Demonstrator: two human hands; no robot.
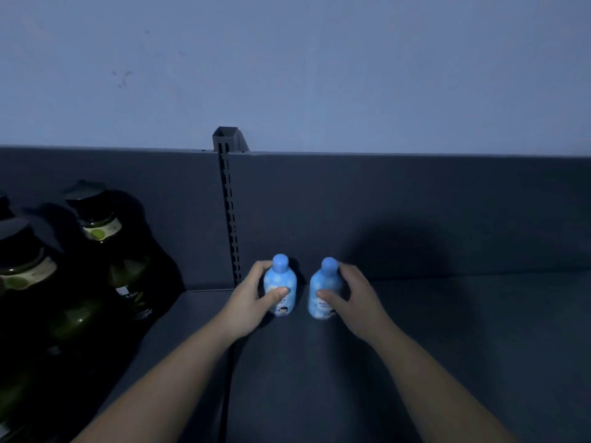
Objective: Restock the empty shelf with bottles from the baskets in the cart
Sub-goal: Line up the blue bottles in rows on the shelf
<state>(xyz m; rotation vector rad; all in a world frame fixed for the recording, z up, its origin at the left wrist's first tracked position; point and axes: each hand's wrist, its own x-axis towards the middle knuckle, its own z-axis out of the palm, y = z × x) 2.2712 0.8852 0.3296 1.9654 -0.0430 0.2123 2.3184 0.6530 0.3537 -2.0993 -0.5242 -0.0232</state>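
Early going, by the look. Gripping the left blue bottle (281, 287) with the left hand (248, 303) and the right blue bottle (322, 290) with the right hand (356, 303), both upright, slightly apart, near the back of the shelf (431, 346). Not yet released; likely many more to fetch.

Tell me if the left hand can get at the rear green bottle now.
Probably not yet: the left hand grips the left blue bottle; otherwise nothing stands between it and the rear green bottle.

2 cloud-patterned blue bottles (280, 287); dark shelf (415, 346)
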